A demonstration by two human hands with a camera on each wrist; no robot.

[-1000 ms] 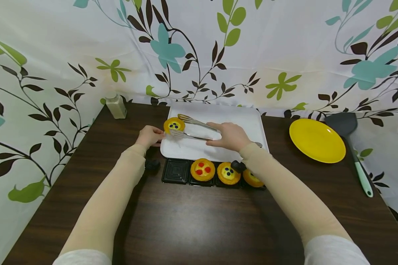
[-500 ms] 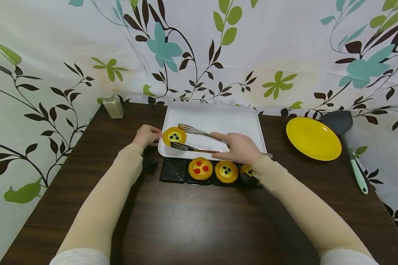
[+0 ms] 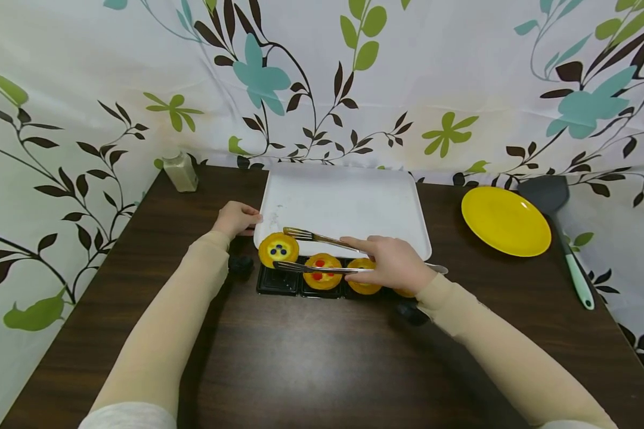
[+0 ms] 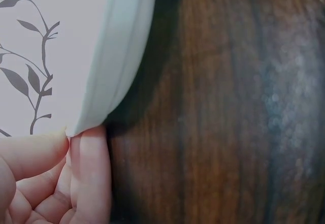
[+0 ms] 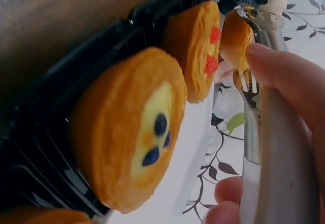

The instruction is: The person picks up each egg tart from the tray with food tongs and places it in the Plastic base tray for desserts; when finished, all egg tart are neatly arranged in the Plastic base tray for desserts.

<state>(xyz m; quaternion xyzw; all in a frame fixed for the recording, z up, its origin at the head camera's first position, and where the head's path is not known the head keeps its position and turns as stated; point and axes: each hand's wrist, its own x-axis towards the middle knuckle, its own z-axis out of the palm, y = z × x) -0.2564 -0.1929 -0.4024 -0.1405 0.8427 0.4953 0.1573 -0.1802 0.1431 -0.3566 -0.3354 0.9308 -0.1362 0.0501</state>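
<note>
My right hand (image 3: 399,262) holds metal tongs (image 3: 327,269). Between their tips is a tart with blueberries (image 3: 275,245), over the front left corner of the white tray (image 3: 343,199) and the back of the leftmost compartment of a black plastic container (image 3: 279,285). The right wrist view shows this lifted tart (image 5: 236,38) partly hidden by the tongs (image 5: 251,117). With thumb and finger, my left hand (image 3: 236,219) pinches the tray's left rim (image 4: 109,82). Other compartments hold a red-topped tart (image 3: 316,280), a blueberry tart (image 5: 132,127) and one mostly hidden by my right hand.
At the right stands a yellow plate (image 3: 507,220), beside a dark spatula with a mint handle (image 3: 579,281). A small jar (image 3: 181,171) of pale contents is at the back left corner. Patterned cloth (image 3: 333,71) hangs behind the dark wooden table (image 3: 300,357).
The tongs and the blueberry tart between them have moved toward me, from the white tray's left side to above the black container's leftmost compartment. My left hand stays at the tray's rim.
</note>
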